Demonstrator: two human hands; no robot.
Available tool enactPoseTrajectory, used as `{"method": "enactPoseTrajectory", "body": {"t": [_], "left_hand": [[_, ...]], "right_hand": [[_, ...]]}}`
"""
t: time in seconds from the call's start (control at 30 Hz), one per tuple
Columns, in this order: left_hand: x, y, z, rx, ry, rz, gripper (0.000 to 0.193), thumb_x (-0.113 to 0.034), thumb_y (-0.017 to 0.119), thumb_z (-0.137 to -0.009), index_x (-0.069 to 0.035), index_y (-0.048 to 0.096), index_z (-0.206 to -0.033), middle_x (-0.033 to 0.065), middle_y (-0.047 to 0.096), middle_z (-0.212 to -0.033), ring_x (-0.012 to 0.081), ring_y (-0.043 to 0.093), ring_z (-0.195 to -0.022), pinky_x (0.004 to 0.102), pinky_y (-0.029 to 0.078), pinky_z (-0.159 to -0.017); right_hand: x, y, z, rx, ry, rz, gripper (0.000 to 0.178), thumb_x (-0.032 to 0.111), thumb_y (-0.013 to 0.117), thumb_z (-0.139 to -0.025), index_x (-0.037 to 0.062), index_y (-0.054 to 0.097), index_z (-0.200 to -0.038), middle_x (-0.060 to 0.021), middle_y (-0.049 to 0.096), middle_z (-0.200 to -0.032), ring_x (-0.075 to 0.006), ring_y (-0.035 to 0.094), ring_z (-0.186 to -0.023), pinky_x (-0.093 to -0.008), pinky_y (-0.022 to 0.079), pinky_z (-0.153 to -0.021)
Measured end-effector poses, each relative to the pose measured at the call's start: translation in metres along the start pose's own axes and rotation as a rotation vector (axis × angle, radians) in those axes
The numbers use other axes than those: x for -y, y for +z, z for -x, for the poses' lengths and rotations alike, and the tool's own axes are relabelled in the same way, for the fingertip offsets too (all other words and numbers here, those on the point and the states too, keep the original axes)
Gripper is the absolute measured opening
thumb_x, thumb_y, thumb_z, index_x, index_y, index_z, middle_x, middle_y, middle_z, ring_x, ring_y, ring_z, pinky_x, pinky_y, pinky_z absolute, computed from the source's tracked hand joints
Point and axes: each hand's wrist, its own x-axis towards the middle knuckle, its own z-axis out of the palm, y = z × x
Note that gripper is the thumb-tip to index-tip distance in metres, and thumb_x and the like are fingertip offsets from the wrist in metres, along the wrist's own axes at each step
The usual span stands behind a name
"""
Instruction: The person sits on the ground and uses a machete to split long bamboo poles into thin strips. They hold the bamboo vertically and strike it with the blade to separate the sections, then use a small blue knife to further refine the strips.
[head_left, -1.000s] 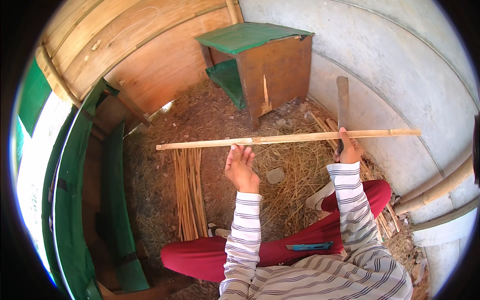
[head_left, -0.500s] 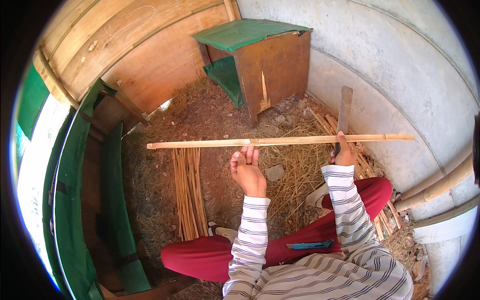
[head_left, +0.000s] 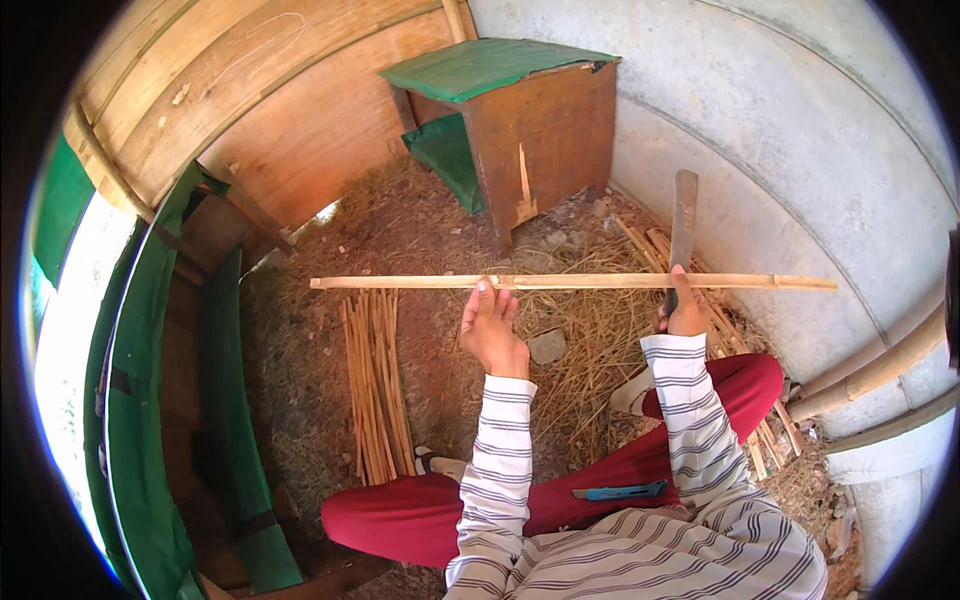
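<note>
A long split bamboo strip [head_left: 600, 282] lies crosswise in front of me, raised above the ground. My left hand [head_left: 495, 335] pinches it left of its middle, thumb on top and fingers curled beneath. Farther right, my right hand [head_left: 688, 308] is closed around the dark handle of a machete [head_left: 685, 215], its broad blade pointing away from me. The right thumb also presses against the strip where the two cross. A blue utility knife [head_left: 625, 491] rests on my lap, over the red trousers.
A bundle of thin bamboo strips [head_left: 375, 385] lies on the ground at left. More split bamboo [head_left: 735, 325] lies along the grey wall [head_left: 760, 100] at right. Straw [head_left: 580, 370] and a flat stone [head_left: 547, 346] are between. A wooden cabinet [head_left: 550, 130] with a green top stands behind.
The bamboo strip has shifted slightly to the right. My left hand has closed on it with the thumb now over its top; my right hand keeps the machete nearly still.
</note>
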Motion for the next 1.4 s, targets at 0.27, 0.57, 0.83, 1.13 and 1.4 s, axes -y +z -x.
{"method": "enactPoseTrajectory", "body": {"t": [0.27, 0.57, 0.83, 1.13, 1.4], "left_hand": [[0.008, 0.006, 0.012, -0.156, -0.008, 0.074, 0.026, -0.019, 0.066, -0.095, 0.001, 0.063, -0.112, 0.0067, 0.064, -0.104, 0.0163, 0.061, -0.093, 0.029, 0.054, -0.081], [0.019, 0.006, 0.025, -0.197, 0.187, 0.044, 0.012, -0.013, 0.06, -0.098, -0.002, 0.057, -0.093, 0.0093, 0.061, -0.102, 0.0188, 0.063, -0.091, 0.0313, 0.056, -0.083], [0.019, 0.003, 0.039, -0.208, 0.806, -0.431, 0.009, -0.002, 0.062, -0.092, 0.004, 0.059, -0.087, 0.0119, 0.063, -0.104, 0.019, 0.064, -0.088, 0.0309, 0.056, -0.077], [0.032, -0.007, 0.039, -0.288, 0.682, -0.435, 0.01, 0.002, 0.061, -0.089, 0.004, 0.058, -0.08, 0.0172, 0.065, -0.117, 0.0243, 0.063, -0.095, 0.0356, 0.05, -0.083], [0.042, -0.016, 0.035, -0.235, 0.696, -0.576, 0.008, 0.001, 0.058, -0.091, 0.003, 0.055, -0.084, 0.0196, 0.063, -0.125, 0.0253, 0.065, -0.097, 0.0343, 0.051, -0.081]], "right_hand": [[-0.011, -0.002, 0.004, 0.003, -0.101, 0.022, 0.037, 0.035, 0.072, -0.089, 0.0026, 0.058, -0.077, -0.0007, 0.045, -0.051, -0.0092, 0.04, -0.035, -0.0247, 0.029, -0.035], [-0.025, -0.006, 0.007, -0.059, -0.146, 0.052, 0.035, 0.034, 0.071, -0.09, 0.0058, 0.057, -0.076, -0.001, 0.046, -0.05, -0.0092, 0.039, -0.035, -0.0243, 0.029, -0.034], [-0.022, -0.002, 0.013, -0.124, -0.139, 0.019, 0.03, 0.031, 0.07, -0.091, 0.0061, 0.058, -0.078, 0.0009, 0.046, -0.052, -0.0078, 0.039, -0.036, -0.023, 0.029, -0.035], [-0.029, -0.003, 0.013, -0.134, -0.105, -0.007, 0.033, 0.032, 0.07, -0.09, 0.0057, 0.057, -0.075, -0.0013, 0.044, -0.046, -0.0086, 0.036, -0.032, -0.0244, 0.029, -0.034], [-0.031, 0.0, 0.015, -0.132, -0.1, -0.063, 0.031, 0.031, 0.069, -0.09, 0.0052, 0.058, -0.078, -0.0023, 0.046, -0.049, -0.009, 0.037, -0.033, -0.0242, 0.029, -0.035]]}}
